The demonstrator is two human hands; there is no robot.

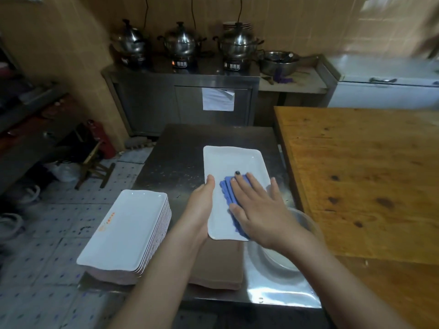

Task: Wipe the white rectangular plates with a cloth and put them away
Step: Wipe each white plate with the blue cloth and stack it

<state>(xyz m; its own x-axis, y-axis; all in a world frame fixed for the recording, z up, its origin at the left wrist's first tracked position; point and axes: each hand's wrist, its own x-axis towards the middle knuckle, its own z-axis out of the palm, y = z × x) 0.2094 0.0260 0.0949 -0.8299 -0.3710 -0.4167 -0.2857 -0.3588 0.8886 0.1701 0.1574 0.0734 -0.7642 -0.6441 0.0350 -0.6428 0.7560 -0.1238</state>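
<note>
Wooden table (368,181) fills the right side, butted against the right edge of the steel counter (180,162); beyond the counter's far edge, a steel cabinet (166,100) carries three lidded pots (180,41) in a row.

Stack of white rectangular plates (126,226) sits at the counter's near-left corner, overhanging the left edge, on a pinkish layer; well apart from both hands.

Metal bowl (280,260) at the near-right edge of the counter, just beside the wooden table; the right forearm crosses over it and hides most of its rim.

Brown stack (218,264) lies at the near edge between the plate stack and the bowl; the left forearm covers its left part.

Single white rectangular plate (232,160) is over the counter's middle, long axis running away from the person, near end above the brown stack; cannot tell whether the far end rests on the counter.

Left hand (202,210) grips the plate's left long edge; thumb lies on the rim, fingers curled beneath and hidden.

Right hand (259,210) lies flat, fingers straight and spread, pressing the blue cloth (228,191) onto the plate's near half; the hand covers most of the cloth.
</note>
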